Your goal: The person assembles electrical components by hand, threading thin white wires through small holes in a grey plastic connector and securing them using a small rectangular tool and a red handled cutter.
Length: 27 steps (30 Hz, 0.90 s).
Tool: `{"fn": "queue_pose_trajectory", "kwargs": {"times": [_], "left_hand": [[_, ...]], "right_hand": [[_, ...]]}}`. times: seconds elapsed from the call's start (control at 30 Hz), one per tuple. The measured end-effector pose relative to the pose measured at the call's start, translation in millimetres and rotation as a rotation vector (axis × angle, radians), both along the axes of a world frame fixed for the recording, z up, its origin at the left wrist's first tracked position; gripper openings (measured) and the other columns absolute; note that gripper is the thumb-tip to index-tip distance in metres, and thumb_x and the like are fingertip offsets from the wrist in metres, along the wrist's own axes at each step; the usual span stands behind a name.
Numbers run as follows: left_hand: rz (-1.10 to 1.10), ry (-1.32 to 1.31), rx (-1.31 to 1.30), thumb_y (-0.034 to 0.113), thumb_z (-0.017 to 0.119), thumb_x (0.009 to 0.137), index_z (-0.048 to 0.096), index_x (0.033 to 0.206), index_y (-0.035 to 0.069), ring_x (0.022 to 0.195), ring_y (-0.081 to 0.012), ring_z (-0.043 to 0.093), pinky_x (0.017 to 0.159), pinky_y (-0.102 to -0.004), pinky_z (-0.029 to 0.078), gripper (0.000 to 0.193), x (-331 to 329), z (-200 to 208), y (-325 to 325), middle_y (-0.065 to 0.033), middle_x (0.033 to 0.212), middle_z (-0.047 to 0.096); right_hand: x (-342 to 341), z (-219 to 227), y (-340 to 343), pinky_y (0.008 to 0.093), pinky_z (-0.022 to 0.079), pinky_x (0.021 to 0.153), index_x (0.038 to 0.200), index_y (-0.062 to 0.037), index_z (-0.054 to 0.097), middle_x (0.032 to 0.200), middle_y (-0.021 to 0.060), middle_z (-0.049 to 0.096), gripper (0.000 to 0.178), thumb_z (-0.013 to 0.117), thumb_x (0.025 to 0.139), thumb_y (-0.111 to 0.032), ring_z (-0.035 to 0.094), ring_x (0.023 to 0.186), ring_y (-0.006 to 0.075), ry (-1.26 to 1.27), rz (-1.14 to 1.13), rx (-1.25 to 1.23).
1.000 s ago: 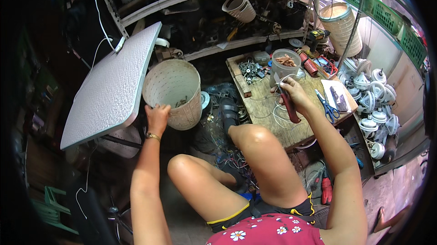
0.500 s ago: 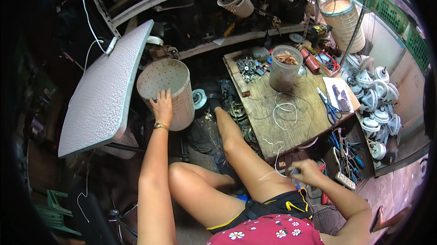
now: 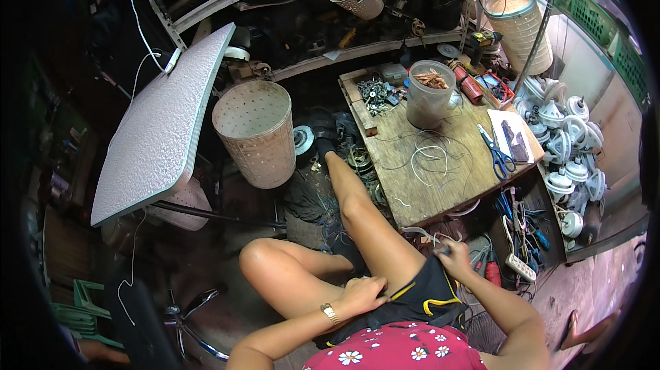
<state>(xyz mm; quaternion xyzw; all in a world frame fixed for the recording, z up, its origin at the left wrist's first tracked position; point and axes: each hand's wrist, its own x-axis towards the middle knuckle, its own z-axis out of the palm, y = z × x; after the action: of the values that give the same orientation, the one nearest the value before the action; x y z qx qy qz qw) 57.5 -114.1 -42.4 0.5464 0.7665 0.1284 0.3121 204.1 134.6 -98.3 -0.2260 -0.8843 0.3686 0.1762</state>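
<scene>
My left hand (image 3: 363, 296), with a gold watch (image 3: 330, 313) at its wrist, rests on my lap with its fingers closed at the hem of my black shorts (image 3: 419, 301). My right hand (image 3: 454, 258) pinches the same hem's outer end, so the yellow-edged cloth stretches between the hands over my thigh. A pale wire (image 3: 434, 238) loops just above the right fingers; whether they also hold it cannot be made out. Ahead to the left stands a beige perforated basket (image 3: 253, 136), untouched. The low wooden table (image 3: 405, 198) bears blue-handled scissors (image 3: 504, 165) and loose wires (image 3: 430, 160).
A clear tub (image 3: 427, 112) with copper-coloured pieces stands on the table beside small metal parts (image 3: 378, 97). At right are an open drawer of pliers (image 3: 526, 229), a power strip (image 3: 520, 268) and piled white plastic parts (image 3: 567, 139). A textured white panel (image 3: 158, 129) leans at left.
My left hand has let go of the basket's rim and come back to my lap. My right hand has closed on the shorts' hem, which is now drawn forward. The basket has shifted slightly.
</scene>
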Motion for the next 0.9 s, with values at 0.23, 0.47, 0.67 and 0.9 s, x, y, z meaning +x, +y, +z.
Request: {"fn": "queue_pose_trajectory", "kwargs": {"times": [0.23, 0.47, 0.67, 0.9], "left_hand": [[0.275, -0.121, 0.322, 0.022, 0.063, 0.08, 0.054, 0.087, 0.005, 0.083, -0.0301, 0.056, 0.071, -0.0399, 0.045, 0.02, 21.5, -21.9, -10.7, -0.0115, 0.088, 0.054], [0.519, -0.18, 0.368, 0.02, 0.06, 0.083, 0.054, 0.086, 0.004, 0.082, -0.0314, 0.056, 0.069, -0.0374, 0.045, 0.018, 37.4, -7.1, 8.8, -0.0107, 0.085, 0.057], [0.934, -0.761, 0.498, 0.016, 0.056, 0.085, 0.056, 0.081, 0.004, 0.071, -0.0142, 0.051, 0.069, -0.0282, 0.042, 0.012, 23.2, -37.4, 15.2, -0.0008, 0.076, 0.054], [0.283, -0.446, -0.306, 0.045, 0.053, 0.08, 0.065, 0.107, 0.011, 0.1, -0.0227, 0.058, 0.099, -0.0516, 0.026, 0.045, -40.3, -58.7, -18.6, -0.007, 0.1, 0.066]], "right_hand": [[-54.8, 1.9, -25.4, 0.034, 0.046, 0.054, 0.075, -0.001, 0.063, 0.068, 0.0148, 0.062, 0.01, 0.067, 0.068, -0.006, 0.061, 0.058, 0.0248, 0.141, -0.062, -0.117], [-52.5, -0.1, -28.6, 0.0317, 0.046, 0.053, 0.071, -0.0011, 0.062, 0.064, 0.0117, 0.061, 0.009, 0.069, 0.068, -0.005, 0.06, 0.056, 0.0229, 0.164, 0.137, 0.084], [-51.1, 5.5, -28.7, 0.0361, 0.047, 0.055, 0.075, -0.0037, 0.063, 0.068, 0.014, 0.061, 0.012, 0.069, 0.067, -0.01, 0.061, 0.062, 0.0291, 0.188, -0.002, -0.036], [-53.3, 1.6, -25.1, 0.0362, 0.048, 0.057, 0.076, -0.0048, 0.063, 0.073, 0.0139, 0.063, 0.013, 0.069, 0.066, -0.01, 0.063, 0.065, 0.0292, 0.167, -0.021, 0.075]]}}
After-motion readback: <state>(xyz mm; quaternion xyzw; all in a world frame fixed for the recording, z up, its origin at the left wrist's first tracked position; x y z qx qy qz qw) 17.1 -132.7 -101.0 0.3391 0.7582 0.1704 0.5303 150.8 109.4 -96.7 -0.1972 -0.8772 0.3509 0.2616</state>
